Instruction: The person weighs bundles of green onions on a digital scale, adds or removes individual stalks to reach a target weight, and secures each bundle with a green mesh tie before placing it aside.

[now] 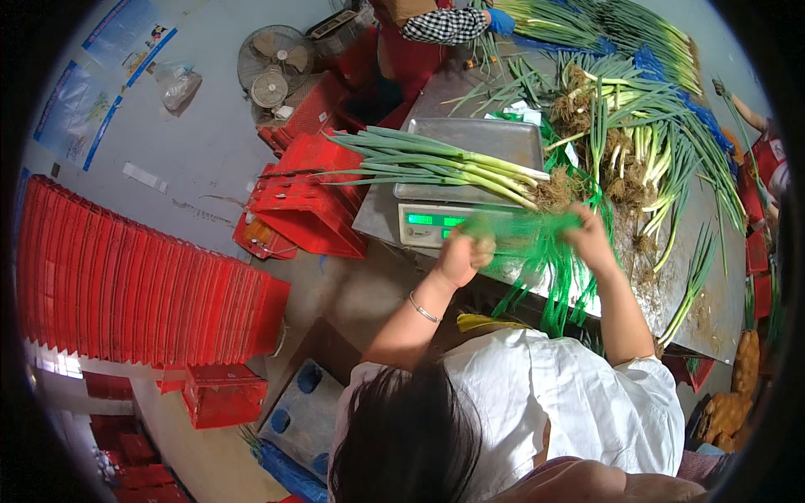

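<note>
My left hand (466, 254) and my right hand (588, 234) are closed on a green mesh net (525, 229), which is stretched between them and blurred. More green net strands hang over the table's front edge below it. Just beyond the net, a bunch of green onions (465, 165) lies across the metal pan (475, 133) of a digital scale, roots to the right and leaves overhanging to the left. The scale's lit display (427, 219) faces me, partly behind the net. To the right, loose green onions (654, 144) with muddy roots are heaped on the metal table (704, 302).
Red plastic crates (314, 201) stand left of the table, beside a fan (275, 56). A long row of nested red crates (138, 276) is farther left. Across the table, a co-worker's blue-gloved hand (501, 22) touches more onions. Another person (770, 151) is at the right edge.
</note>
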`<action>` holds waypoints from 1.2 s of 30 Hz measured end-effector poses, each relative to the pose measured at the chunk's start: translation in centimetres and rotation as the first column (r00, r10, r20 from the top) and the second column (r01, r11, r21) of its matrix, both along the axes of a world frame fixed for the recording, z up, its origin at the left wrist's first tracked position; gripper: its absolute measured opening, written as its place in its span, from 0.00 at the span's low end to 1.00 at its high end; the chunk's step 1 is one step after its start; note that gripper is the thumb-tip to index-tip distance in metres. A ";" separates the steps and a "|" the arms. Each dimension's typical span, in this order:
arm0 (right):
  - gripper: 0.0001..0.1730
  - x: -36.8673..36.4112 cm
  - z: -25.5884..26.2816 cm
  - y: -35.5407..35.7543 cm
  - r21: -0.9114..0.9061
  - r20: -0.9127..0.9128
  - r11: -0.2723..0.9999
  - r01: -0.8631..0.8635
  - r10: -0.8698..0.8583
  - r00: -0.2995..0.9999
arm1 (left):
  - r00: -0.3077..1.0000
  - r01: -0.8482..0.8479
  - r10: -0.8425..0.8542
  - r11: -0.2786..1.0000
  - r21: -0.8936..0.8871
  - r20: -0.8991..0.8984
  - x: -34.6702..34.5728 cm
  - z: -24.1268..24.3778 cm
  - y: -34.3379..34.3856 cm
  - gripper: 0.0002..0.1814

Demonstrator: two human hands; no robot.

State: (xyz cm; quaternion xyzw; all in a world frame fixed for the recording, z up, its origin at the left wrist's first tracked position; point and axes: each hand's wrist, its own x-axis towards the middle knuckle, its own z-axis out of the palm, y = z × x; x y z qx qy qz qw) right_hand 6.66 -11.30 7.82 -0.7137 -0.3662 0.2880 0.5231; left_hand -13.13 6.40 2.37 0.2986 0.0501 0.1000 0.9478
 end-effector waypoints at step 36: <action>0.64 2.2 -2.0 0.1 0.326 0.053 0.933 0.154 -0.180 0.982 | 0.810 -0.586 0.162 0.244 0.773 0.563 7.2 1.2 -11.6 0.10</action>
